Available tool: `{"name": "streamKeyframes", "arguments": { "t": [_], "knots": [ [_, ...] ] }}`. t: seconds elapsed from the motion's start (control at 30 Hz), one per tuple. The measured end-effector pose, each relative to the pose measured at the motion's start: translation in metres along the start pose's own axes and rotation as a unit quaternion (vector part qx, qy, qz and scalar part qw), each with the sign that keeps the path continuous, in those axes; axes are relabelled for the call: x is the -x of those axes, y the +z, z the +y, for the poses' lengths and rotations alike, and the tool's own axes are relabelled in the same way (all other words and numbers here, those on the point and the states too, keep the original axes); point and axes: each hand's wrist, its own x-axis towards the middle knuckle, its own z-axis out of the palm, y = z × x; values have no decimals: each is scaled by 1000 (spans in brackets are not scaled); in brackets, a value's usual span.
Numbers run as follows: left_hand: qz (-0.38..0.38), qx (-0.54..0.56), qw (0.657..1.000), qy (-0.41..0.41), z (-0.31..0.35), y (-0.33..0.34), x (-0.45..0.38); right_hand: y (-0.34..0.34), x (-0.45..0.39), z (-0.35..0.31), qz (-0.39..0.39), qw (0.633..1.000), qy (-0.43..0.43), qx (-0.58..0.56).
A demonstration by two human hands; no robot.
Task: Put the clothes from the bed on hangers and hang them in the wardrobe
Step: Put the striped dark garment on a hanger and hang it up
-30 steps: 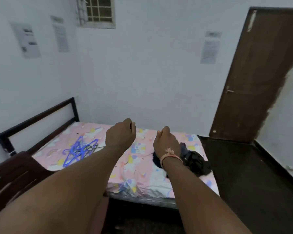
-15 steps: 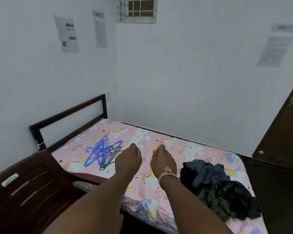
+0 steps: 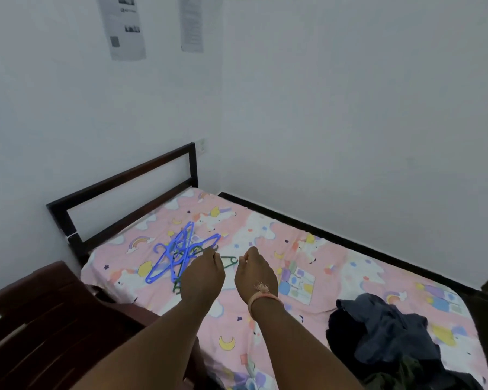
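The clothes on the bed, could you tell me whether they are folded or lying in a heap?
In a heap: the dark clothes lie crumpled together on the pink sheet, with no flat folded edges showing.

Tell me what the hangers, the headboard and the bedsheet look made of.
Hangers: likely plastic; thin, evenly coloured blue and green bars with a slight sheen.
Headboard: dark, smooth, square-edged bars; painted metal or varnished wood, cannot tell which.
Bedsheet: woven fabric, matte, printed with unicorns and moons, softly creased.
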Motion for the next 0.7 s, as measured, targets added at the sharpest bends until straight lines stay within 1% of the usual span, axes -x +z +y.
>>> {"name": "streamKeyframes", "arguments": {
  "t": [0.23, 0.33, 0.47, 0.6, 0.7],
  "knots": [
    [-31, -17, 996, -79, -11, 67, -55, 63, -92, 29, -63, 997, -31, -38],
    [-48, -30, 994, -94, -16, 105, -78, 99, -131, 51, -98, 994, -25, -50],
    [-59, -22, 991, -117, -21, 153, -109, 150, -169, 78, -138, 989, -20, -52],
    [-63, -6, 990, -124, -36, 212, -141, 202, -206, 97, -154, 986, -38, -43],
    [-81, 14, 985, -152, -56, 264, -158, 248, -233, 111, -156, 986, -46, -40]
  ]
}}
